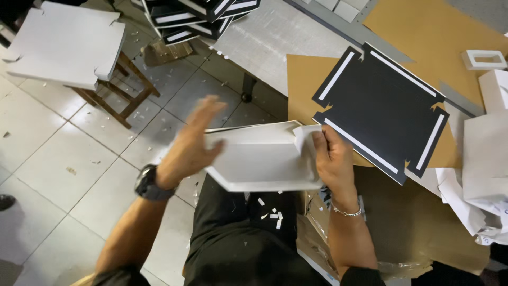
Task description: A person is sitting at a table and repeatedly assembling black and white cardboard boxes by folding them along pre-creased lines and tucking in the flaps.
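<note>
Centre frame: white cardboard blank [259,159]
Left hand [193,143]: fingers spread, flat against blank's left edge
Right hand [330,156]: fingers pinching blank's right flap

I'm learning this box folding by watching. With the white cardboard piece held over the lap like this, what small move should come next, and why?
Probably bring the left hand down flat on the white folded cardboard piece. That hand is blurred, fingers spread at the piece's left edge, while the right hand pinches a curled white paper strip at the right edge. Steadying the piece would likely let the strip pull cleanly.
</note>
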